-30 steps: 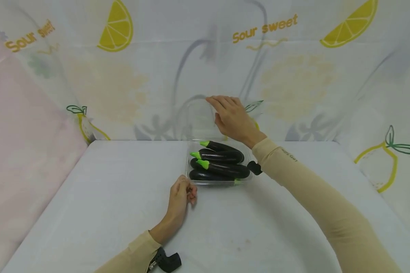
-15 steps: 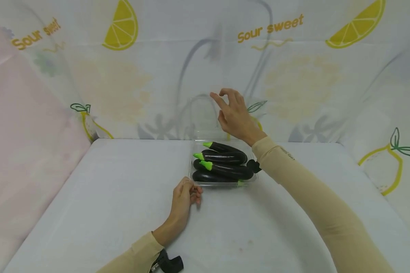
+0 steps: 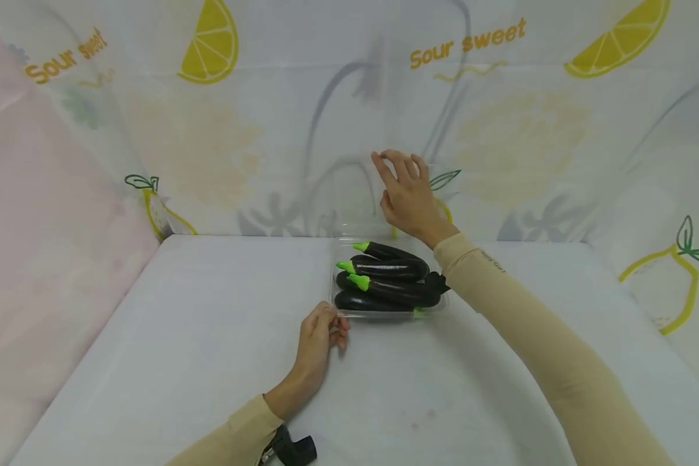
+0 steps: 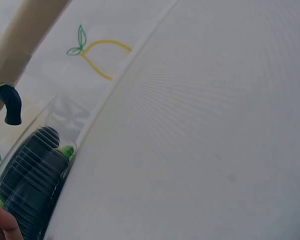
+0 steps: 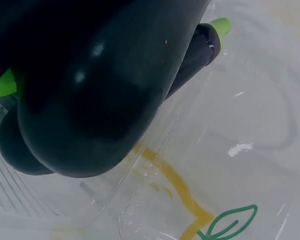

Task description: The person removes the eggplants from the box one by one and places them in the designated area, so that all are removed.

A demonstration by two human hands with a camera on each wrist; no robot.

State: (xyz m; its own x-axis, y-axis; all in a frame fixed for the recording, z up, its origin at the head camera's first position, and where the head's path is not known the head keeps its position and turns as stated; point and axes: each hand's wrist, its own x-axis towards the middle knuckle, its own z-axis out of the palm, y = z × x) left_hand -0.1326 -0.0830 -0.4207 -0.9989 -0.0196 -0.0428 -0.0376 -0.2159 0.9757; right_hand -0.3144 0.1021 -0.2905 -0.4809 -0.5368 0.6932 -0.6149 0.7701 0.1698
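Observation:
Several dark eggplants (image 3: pixel 399 293) with green stem ends lie in a clear plastic clamshell box (image 3: pixel 378 315) at the far side of the table. Its see-through lid (image 3: pixel 355 194) stands raised against the back cloth. My left hand (image 3: pixel 317 340) holds the box's near left corner with curled fingers. In the left wrist view, its fingertips (image 4: pixel 5 222) show beside the box's end. At the lid's upper right is my right hand (image 3: pixel 410 200), its fingers spread and slightly bent; exact contact with the clear plastic is hard to see. Close up, an eggplant (image 5: pixel 100 95) fills the right wrist view.
The white table (image 3: pixel 210 336) reaches back to a cloth wall (image 3: pixel 279 129) printed with lemons and lettering. A pink cloth (image 3: pixel 52 226) hangs at the left. A black wrist camera (image 3: pixel 297 450) is strapped to the left sleeve.
My right hand's fingers have lifted and spread from lying together along the lid's edge. My left hand stays at the corner. The whole view has shifted slightly.

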